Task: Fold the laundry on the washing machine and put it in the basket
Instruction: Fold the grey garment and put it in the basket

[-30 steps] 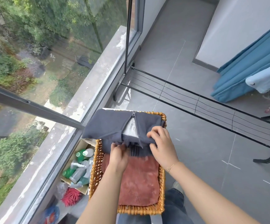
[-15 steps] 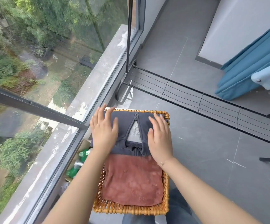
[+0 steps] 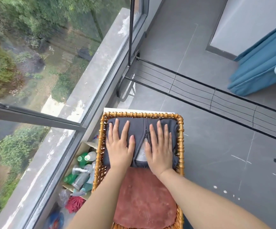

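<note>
Wicker formed the rectangular basket [image 3: 181, 129], which sat beside a tall window with a white surface just showing beyond its far edge. Inside, at the far end, lay a folded dark grey zip-up garment [image 3: 138, 128], its zipper running down the middle and a pale lining showing where the zip parted. Nearer the person, a rust-red towel [image 3: 143, 200] lay flat in the same basket, its far edge tucked under the grey garment.

Both hands were laid flat on the grey garment with fingers straight and spread, gripping nothing: the left hand [image 3: 120, 146] on the left half, the right hand [image 3: 158, 147] on the right half, just beside the zipper.

Risks, as a judgement: the garment filled the far end from wall to wall, its right edge bunched against the rim, so it could spring up or unfold once the pressure came off. Uneven pressing could tip the basket towards the bottles [image 3: 82, 172] crowded below its left side.
</note>
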Demonstrator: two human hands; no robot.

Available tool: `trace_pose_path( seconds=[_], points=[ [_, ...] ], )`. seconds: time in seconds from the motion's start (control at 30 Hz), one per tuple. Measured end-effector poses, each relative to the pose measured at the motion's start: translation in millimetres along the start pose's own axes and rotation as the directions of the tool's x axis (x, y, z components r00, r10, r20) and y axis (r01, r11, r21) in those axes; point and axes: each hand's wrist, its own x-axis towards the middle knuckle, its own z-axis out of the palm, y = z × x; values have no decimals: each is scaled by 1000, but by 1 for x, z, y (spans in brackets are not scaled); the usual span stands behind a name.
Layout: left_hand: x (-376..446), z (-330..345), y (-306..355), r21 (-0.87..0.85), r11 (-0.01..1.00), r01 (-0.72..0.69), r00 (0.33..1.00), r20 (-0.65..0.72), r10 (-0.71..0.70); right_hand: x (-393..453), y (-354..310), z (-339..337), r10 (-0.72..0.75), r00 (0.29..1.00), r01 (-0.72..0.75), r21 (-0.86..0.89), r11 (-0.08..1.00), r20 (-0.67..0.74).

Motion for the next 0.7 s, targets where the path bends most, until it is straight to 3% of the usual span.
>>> trace_pose_path(
  seconds=[0.13,0.37,0.57,0.7],
  points=[
    [3,16,-11,-12,998,-64,997,-54,63,3,12,20,-26,1000,27,32,999,-11],
    [3,29,-18,-114,991,-64,993,-102,52,8,20,30,-56,998,57,72,996,-21],
    [3,16,-10,-109,994,11,1000,-10,-12,7,20,17,-50,998,47,115,992,28],
    [2,-8,4,-34,993,115,987,118,-110,9,10,-13,49,986,-94,294,951,157]
  ],
)
